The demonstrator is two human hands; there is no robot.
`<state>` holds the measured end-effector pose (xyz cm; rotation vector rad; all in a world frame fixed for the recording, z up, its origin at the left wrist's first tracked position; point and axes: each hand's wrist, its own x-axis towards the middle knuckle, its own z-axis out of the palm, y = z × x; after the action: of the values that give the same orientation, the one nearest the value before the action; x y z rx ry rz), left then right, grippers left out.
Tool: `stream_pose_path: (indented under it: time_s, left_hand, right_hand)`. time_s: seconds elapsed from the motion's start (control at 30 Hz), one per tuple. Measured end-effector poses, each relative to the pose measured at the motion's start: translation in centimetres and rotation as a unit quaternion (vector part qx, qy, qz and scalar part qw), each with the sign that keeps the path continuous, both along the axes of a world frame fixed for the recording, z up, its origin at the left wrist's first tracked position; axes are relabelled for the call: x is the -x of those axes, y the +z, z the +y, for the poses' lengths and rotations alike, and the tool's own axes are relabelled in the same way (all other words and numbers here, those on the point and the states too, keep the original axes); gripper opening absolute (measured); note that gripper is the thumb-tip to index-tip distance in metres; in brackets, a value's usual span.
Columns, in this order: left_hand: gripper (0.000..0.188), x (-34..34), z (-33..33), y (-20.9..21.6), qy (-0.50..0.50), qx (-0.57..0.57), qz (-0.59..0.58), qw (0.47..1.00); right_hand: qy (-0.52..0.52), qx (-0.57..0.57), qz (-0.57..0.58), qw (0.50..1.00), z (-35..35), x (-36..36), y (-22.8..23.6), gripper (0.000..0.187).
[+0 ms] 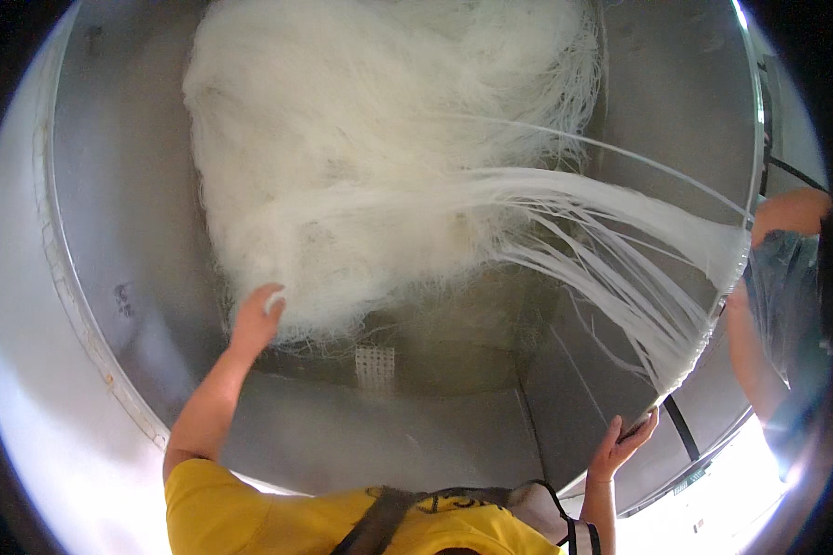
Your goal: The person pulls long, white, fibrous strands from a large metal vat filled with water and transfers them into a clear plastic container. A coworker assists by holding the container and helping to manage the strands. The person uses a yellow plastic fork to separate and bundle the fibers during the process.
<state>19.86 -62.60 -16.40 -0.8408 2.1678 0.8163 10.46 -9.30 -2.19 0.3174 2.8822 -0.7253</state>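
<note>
A large tangled mass of thin, white, noodle-like strands [370,148] fills the far and middle part of a deep metal tank [120,250]. My left hand [257,319] is over the mass's near left edge, fingers loosely curved and apart, with nothing visible in them. At the right, a bundle of strands [639,222] stretches from the mass to a slim rod [699,347] over which it is looped. My right hand [623,444] is closed around the rod's near end; the bundle fans out in separate ribbons below it.
Beyond the tank's right side stands another person, whose hand [787,215] is close to the rod's far end. A pale perforated patch [375,367] shows at the tank's bottom. A dark strap [682,428] lies near the right side. Murky water seems to cover the bottom.
</note>
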Motion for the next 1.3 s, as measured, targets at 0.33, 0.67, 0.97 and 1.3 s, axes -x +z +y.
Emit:
stream_pose_path:
  time_s: [0.33,0.67,0.97,1.3]
  left_hand:
    - [0.037,-3.5,6.0,-8.8,-0.04,0.082,0.156,0.984]
    - [0.058,6.6,11.5,-26.1,0.095,-0.017,0.026,0.995]
    - [0.051,6.2,33.5,-26.7,0.026,-0.221,0.055,0.973]
    - [0.04,-1.6,50.0,-15.7,0.087,-0.279,-0.063,0.954]
  right_hand:
    - [0.048,-0.004,0.036,0.998,0.1,0.8,-0.1,0.058]
    - [0.041,0.002,0.035,0.999,-0.2,1.0,0.1,0.06]
    - [0.048,0.027,0.014,0.998,-0.7,0.7,0.2,0.063]
    - [0.06,0.107,-0.004,0.992,-0.2,1.1,0.4,0.067]
